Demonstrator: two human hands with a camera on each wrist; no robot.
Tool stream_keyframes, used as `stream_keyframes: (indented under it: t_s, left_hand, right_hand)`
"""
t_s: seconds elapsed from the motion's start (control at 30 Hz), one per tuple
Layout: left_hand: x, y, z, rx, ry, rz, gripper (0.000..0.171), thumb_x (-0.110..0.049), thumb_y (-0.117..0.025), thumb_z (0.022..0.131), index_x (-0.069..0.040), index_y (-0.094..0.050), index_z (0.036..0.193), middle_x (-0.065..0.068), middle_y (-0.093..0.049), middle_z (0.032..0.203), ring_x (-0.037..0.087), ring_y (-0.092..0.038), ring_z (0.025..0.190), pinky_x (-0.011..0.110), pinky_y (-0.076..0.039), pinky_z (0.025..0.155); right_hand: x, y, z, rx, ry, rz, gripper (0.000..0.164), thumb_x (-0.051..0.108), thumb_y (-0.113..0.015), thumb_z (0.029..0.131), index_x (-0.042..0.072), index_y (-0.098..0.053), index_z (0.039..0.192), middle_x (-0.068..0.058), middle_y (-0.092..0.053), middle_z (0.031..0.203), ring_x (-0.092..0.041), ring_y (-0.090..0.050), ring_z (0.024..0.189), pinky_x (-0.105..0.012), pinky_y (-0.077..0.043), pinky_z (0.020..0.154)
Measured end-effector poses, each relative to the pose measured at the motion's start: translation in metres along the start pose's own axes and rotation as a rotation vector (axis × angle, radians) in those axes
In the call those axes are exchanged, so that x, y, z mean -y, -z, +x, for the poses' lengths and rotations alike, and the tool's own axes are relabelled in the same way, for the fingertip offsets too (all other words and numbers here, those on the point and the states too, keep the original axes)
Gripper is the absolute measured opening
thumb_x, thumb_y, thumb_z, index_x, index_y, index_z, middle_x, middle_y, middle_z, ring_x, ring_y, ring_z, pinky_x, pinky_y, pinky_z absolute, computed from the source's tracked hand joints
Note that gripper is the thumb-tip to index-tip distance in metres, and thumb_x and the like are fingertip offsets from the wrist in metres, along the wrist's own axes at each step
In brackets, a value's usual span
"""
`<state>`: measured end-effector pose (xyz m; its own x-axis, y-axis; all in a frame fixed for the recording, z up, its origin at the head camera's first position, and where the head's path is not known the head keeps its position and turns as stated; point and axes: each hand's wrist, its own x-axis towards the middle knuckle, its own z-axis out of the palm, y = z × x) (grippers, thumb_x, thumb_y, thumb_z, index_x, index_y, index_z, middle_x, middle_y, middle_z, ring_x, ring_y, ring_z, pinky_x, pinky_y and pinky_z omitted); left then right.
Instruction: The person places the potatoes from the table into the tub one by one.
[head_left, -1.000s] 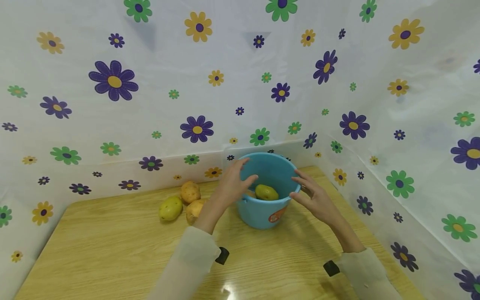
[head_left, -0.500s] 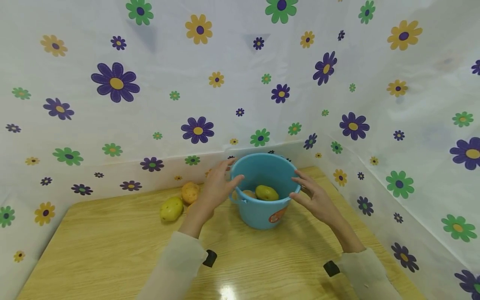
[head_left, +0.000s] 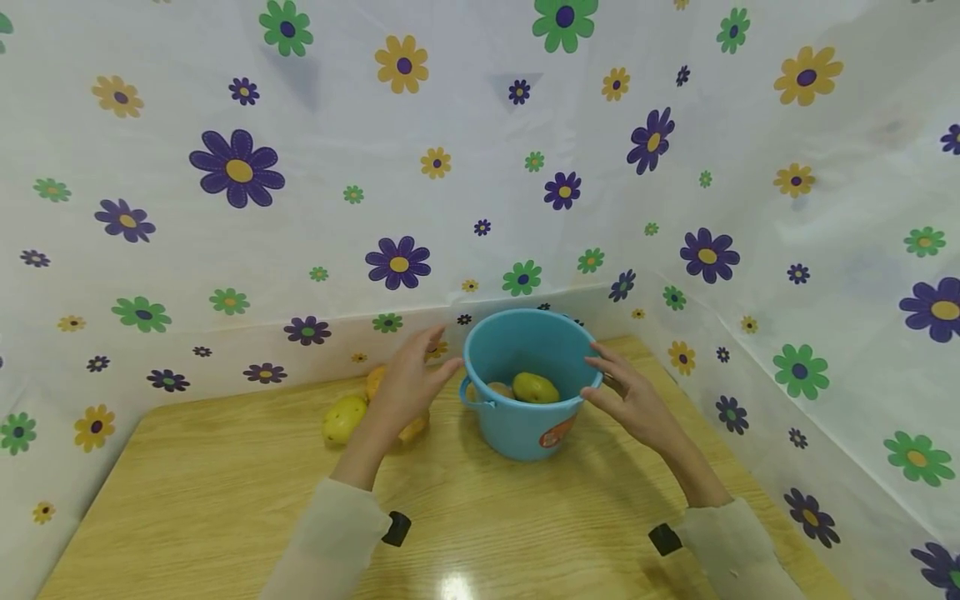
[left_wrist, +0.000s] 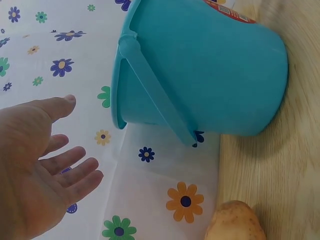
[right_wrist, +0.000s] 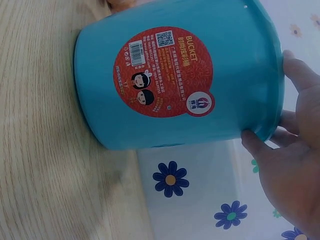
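A light blue plastic bucket (head_left: 525, 433) stands upright on the table. Inside it lie a smooth yellow-green fruit (head_left: 536, 388) and a paler brownish item (head_left: 500, 389), partly hidden. My right hand (head_left: 632, 398) holds the bucket's right rim between thumb and fingers. To the left of the bucket, my left hand (head_left: 405, 385) is raised with nothing in it, fingers spread and relaxed. Below and behind that hand sit brown potatoes (left_wrist: 235, 223), partly covered in the head view. Beside them is a speckled yellow-green fruit (head_left: 344, 419).
The wood-grain table (head_left: 225, 500) meets a white flower-print sheet (head_left: 337, 125) at the back and right. A blue handle (left_wrist: 159, 95) hangs down the bucket's left side. A red label (right_wrist: 162, 72) is stuck to the bucket's wall.
My left hand has left the space over the bucket's left rim and moved left toward the potatoes. My right hand stays at the rim, and the bucket has kept its place.
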<state>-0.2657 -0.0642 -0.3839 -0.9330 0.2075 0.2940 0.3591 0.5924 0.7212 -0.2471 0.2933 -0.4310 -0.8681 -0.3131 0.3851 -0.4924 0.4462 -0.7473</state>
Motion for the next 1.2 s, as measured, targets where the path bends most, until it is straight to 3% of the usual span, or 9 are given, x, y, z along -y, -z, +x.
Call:
stream_keyframes:
  t_s: [0.47, 0.63, 1.2]
  left_hand:
    - [0.028, 0.015, -0.02, -0.034, -0.001, 0.041, 0.064, -0.027, -0.072, 0.1, 0.0, -0.046, 0.151, 0.02, -0.049, 0.151, 0.039, -0.054, 0.132, 0.056, -0.046, 0.109]
    - [0.035, 0.025, -0.029, -0.016, 0.044, 0.043, 0.067, -0.036, -0.068, 0.102, -0.002, -0.042, 0.154, 0.019, -0.047, 0.153, 0.039, -0.05, 0.136, 0.059, -0.044, 0.11]
    - [0.066, 0.049, -0.048, -0.036, 0.098, 0.047, 0.066, -0.031, -0.065, 0.104, 0.0, -0.039, 0.156, 0.024, -0.046, 0.154, 0.043, -0.048, 0.136, 0.059, -0.044, 0.11]
  right_hand:
    - [0.002, 0.001, 0.0, 0.011, -0.005, 0.004, 0.052, 0.007, -0.068, 0.1, -0.01, -0.049, 0.145, -0.023, -0.027, 0.165, -0.048, -0.029, 0.149, -0.05, -0.033, 0.115]
    - [0.0, 0.0, 0.0, 0.006, 0.0, 0.006, 0.051, 0.007, -0.068, 0.1, -0.011, -0.05, 0.144, -0.023, -0.028, 0.165, -0.048, -0.029, 0.149, -0.049, -0.034, 0.115]
    - [0.001, 0.0, 0.0, 0.008, 0.003, 0.003, 0.051, 0.006, -0.068, 0.1, -0.011, -0.05, 0.145, -0.024, -0.028, 0.165, -0.05, -0.029, 0.148, -0.05, -0.035, 0.115]
